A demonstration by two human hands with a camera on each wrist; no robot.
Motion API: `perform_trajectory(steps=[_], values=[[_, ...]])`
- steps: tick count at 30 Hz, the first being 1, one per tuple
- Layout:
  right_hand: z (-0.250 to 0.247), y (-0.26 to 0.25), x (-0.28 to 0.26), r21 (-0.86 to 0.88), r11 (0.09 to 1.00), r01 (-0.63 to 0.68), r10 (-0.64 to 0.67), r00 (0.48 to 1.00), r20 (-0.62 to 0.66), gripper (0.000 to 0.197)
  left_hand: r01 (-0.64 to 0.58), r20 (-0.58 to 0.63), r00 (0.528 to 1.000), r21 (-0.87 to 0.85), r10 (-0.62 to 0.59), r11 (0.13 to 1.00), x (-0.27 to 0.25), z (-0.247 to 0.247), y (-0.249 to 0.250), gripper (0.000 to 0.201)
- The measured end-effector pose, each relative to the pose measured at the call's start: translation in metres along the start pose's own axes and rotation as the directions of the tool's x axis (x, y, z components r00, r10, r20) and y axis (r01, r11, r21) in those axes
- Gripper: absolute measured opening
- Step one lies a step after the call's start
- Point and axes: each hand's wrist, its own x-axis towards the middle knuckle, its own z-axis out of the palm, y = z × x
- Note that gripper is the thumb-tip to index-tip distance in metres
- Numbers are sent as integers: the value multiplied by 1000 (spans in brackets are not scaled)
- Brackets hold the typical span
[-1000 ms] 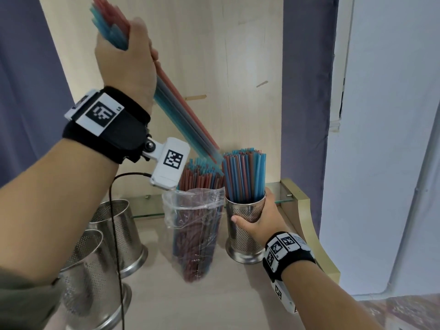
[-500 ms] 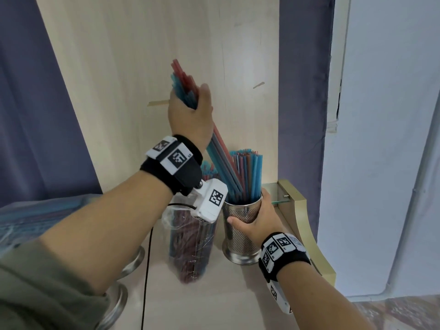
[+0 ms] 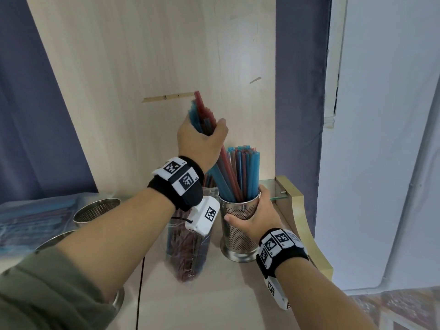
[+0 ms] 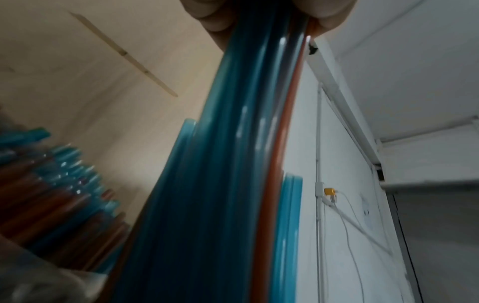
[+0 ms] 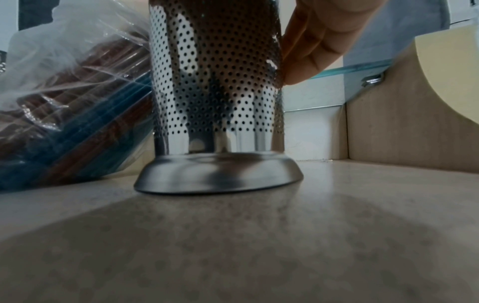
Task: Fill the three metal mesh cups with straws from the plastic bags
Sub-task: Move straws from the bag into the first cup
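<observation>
My left hand (image 3: 202, 141) grips a bundle of blue and red straws (image 3: 203, 115) near its top; the bundle's lower ends (image 3: 226, 177) reach down into a metal mesh cup (image 3: 238, 225) that holds several upright straws. In the left wrist view the bundle (image 4: 233, 164) runs down from the curled fingers (image 4: 215, 18). My right hand (image 3: 259, 215) wraps around this cup's wall, fingers (image 5: 311, 51) on its far side. The cup (image 5: 215, 82) stands on the tabletop. An open plastic bag of straws (image 3: 188, 253) leans just left of it, also seen in the right wrist view (image 5: 64, 102).
Two more mesh cups stand at the left, one (image 3: 95, 210) further back and one (image 3: 54, 239) partly behind my left arm. A flat bag of straws (image 3: 31, 222) lies at the far left. A wooden back panel (image 3: 142, 67) and a glass shelf (image 3: 273, 189) bound the corner.
My left hand has come down and to the right with the bundle, sliding its lower ends into the cup. The right hand has stayed on the cup.
</observation>
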Motion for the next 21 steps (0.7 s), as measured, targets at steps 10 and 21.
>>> perform_trajectory(steps=[10,21], values=[[0,-3,-3,-43,999,-12,11,1000,-30,113,124,122,982,175,-146,977,13,-10,-26,18],[-12,-44,7,92,996,17,-7,994,-112,142,124,176,971,194,-159,973,2,0,-30,25]])
